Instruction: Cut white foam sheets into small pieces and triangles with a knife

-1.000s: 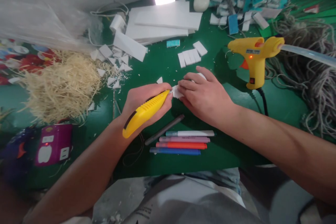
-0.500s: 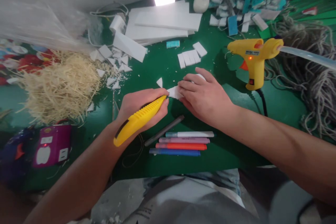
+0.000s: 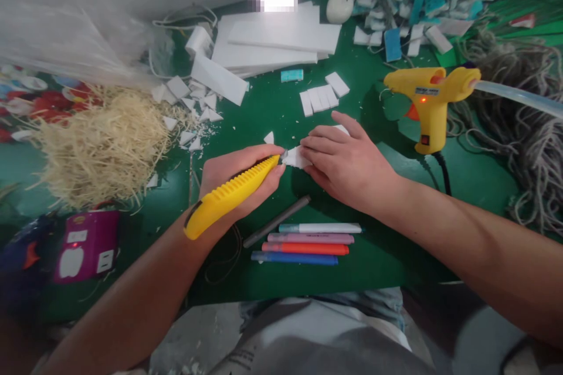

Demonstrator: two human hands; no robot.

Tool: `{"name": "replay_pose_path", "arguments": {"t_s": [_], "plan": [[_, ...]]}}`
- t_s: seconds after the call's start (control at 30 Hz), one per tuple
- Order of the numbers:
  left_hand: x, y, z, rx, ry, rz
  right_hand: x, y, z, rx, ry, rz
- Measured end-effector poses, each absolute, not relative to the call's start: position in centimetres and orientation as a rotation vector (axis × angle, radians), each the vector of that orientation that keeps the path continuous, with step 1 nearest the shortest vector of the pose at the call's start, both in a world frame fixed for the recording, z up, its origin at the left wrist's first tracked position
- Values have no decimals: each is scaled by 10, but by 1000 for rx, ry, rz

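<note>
My left hand (image 3: 246, 176) is closed around a yellow utility knife (image 3: 233, 193), its tip pointing right. The tip meets the pointed end of a white foam piece (image 3: 297, 157). Over that piece lies my right hand (image 3: 341, 155), fingers bent, pressing it to the table and hiding its middle. A white corner of it shows past the fingers. Just beyond the knife tip rests a small foam triangle (image 3: 268, 138). Farther back are several cut white foam strips (image 3: 319, 98) in a row and a small blue block (image 3: 292, 75).
Several markers (image 3: 308, 238) and a grey pen (image 3: 277, 221) lie near the front edge. A yellow glue gun (image 3: 433, 105) stands at right beside grey yarn (image 3: 528, 140). Straw (image 3: 105, 152), foam scraps (image 3: 204, 105) and a purple box (image 3: 88, 245) are at left; foam sheets (image 3: 272, 35) lie behind.
The knife's rear end has swung slightly left and up, so the knife lies a little flatter. My right hand still holds the foam piece down; the whole view has shifted slightly.
</note>
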State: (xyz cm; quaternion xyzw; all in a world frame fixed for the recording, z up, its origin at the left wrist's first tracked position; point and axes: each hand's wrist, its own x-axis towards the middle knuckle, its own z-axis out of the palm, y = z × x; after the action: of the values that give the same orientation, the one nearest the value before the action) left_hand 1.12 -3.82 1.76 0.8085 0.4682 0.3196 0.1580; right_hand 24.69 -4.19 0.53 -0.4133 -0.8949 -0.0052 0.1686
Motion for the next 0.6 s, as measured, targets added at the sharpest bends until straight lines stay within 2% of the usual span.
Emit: {"name": "replay_pose_path", "arguments": {"t_s": [0.2,0.6], "plan": [[10,-40,23,2326,1424,736,247,-42,5,-1186,-2527,27],[10,-42,25,2414,1348,782,245,-41,3,-1154,-2472,118]]}}
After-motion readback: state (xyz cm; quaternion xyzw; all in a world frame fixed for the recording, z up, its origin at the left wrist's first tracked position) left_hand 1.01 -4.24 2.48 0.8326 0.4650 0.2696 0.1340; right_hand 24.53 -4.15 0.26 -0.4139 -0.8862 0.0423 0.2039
